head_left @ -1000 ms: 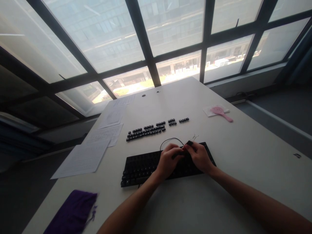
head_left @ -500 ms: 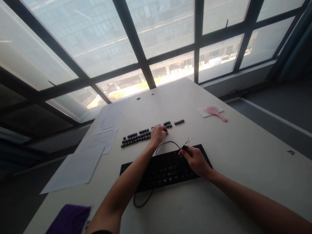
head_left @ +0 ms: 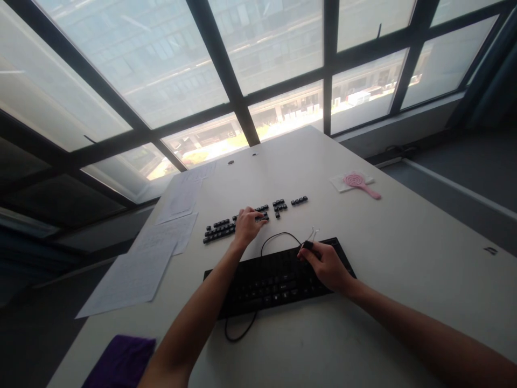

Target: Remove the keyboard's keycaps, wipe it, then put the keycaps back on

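A black keyboard [head_left: 258, 285] lies on the white table in front of me, some of its keys in place along the near side. Over it, my right hand [head_left: 323, 264] is closed on a keycap puller [head_left: 308, 244], its wire loops pointing up and away. Beyond the keyboard, several loose black keycaps [head_left: 220, 230] are set out in rows. My left hand [head_left: 248, 226] hovers at these rows, thumb and forefinger apart beside a few keycaps; it hides part of the rows. A single keycap [head_left: 277, 214] sits just right of that hand.
Printed papers [head_left: 125, 277] lie along the left table edge. A purple cloth [head_left: 121, 362] is at the near left. At the right, a pink hairbrush [head_left: 361, 184] rests partly on a white tissue. The keyboard cable [head_left: 241, 338] loops out below the keyboard. Windows stand behind the table.
My left hand has moved left along the keycap rows, leaving a single keycap standing under the right-hand group. My right hand stays over the keyboard with the keycap puller.
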The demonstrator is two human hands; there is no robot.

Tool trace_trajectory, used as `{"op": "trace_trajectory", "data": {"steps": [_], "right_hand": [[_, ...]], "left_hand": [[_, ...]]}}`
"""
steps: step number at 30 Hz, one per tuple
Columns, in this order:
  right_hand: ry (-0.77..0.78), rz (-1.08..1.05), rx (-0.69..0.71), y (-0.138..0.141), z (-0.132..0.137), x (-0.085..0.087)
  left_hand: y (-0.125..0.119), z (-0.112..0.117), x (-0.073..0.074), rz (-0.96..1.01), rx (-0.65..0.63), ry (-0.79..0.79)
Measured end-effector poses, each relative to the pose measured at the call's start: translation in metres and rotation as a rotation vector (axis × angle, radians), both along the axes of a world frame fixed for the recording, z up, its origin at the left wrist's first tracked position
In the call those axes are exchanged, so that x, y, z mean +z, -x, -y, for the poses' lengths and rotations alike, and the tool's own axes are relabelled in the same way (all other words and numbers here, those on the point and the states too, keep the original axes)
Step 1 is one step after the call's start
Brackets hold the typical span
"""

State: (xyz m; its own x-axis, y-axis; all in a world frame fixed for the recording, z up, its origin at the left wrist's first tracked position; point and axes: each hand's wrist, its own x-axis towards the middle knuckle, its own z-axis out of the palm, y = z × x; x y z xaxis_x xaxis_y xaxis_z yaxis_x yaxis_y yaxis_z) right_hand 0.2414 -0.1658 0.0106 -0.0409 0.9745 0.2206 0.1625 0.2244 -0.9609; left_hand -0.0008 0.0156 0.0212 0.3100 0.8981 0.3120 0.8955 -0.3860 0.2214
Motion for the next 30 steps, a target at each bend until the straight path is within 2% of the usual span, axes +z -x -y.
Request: {"op": "trace_trajectory", "data": {"steps": [7,14,30], "right_hand": [[-0.002,0.007,-0.002,0.0003,0.0018,0.0013],[0.012,-0.006,-0.011,-0.0015,0.0006,-0.0003],[0.009,-0.029,-0.015,-0.0008,0.0008,0.0019]], "left_hand": [[-0.0004,-0.0059,-0.01,0.042,0.015,-0.001],[0.0052,-0.004,-0.0088,0.067,0.015,0.007],[-0.0032,-0.0022,-0.0063,0.057,0.002,0.025]]}}
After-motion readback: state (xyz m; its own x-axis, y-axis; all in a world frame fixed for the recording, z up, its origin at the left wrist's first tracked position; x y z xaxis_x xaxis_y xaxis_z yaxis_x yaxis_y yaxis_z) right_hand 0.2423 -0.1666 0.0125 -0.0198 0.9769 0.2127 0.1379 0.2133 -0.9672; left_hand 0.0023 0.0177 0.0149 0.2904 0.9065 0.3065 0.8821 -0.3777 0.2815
